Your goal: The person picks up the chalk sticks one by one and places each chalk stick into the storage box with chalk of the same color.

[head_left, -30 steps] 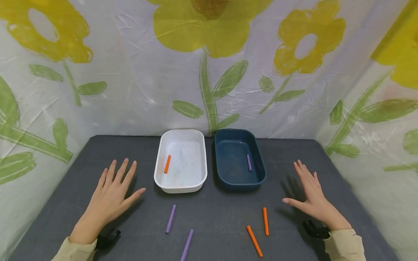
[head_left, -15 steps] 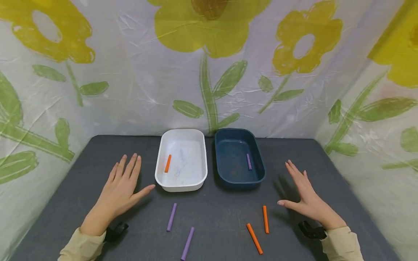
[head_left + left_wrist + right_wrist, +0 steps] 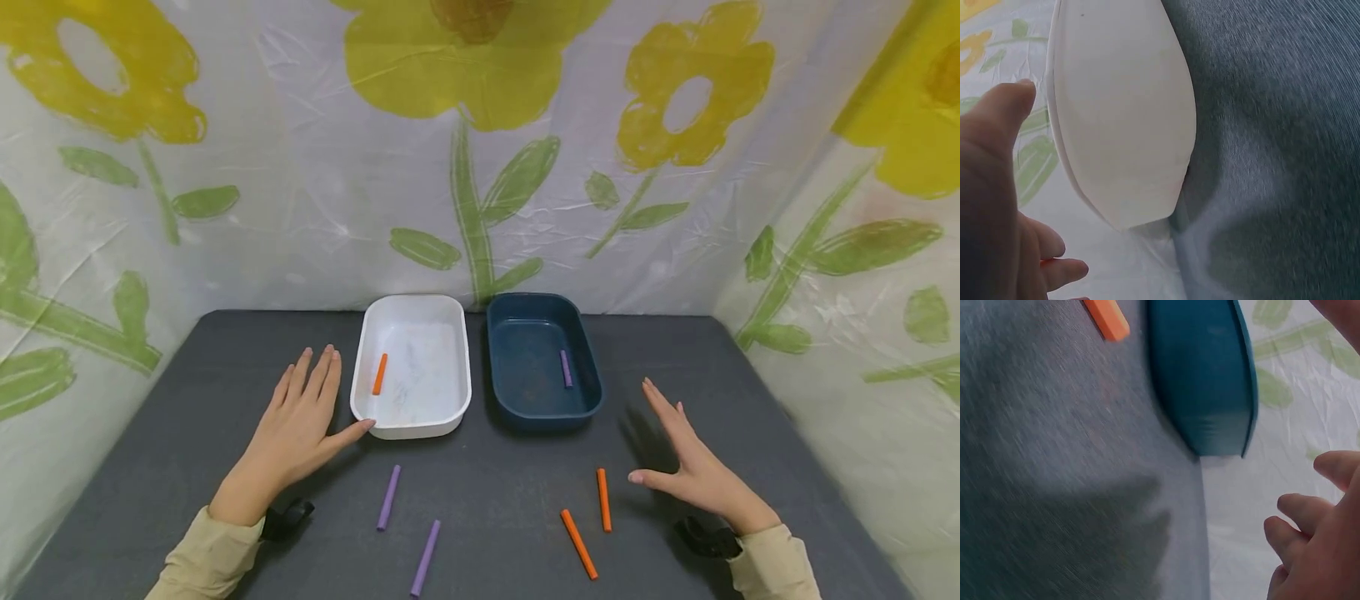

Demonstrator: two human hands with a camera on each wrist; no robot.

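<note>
Table (image 3: 495, 517): dark surface, flowered sheet (image 3: 300, 217) upright beyond its far edge.
White tray (image 3: 412, 432): far side, left of centre; inner orange stick (image 3: 380, 374) lies in its left half.
Blue tray (image 3: 551, 422): just right of the white one; inner purple stick (image 3: 566, 368) lies toward its right wall.
Purple pair, loose: far purple stick (image 3: 388, 497) and near purple stick (image 3: 425, 558), before the white tray, far ends leaning right.
Orange pair, loose: far orange stick (image 3: 603, 500) and near orange stick (image 3: 579, 544), before the blue tray.
Left hand (image 3: 295, 429): empty, fingers straight, thumb wide (its tip overlaps the white tray's near left corner in the head view — contact cannot be confirmed).
Right hand (image 3: 697, 467): empty, thumb wide of the fingers.
Governing relation, right: far orange stick lies left and slightly near of the thumb, long axis near-to-far — right hand nearer.
Governing relation, left: far purple stick lies right and near of the left thumb.
</note>
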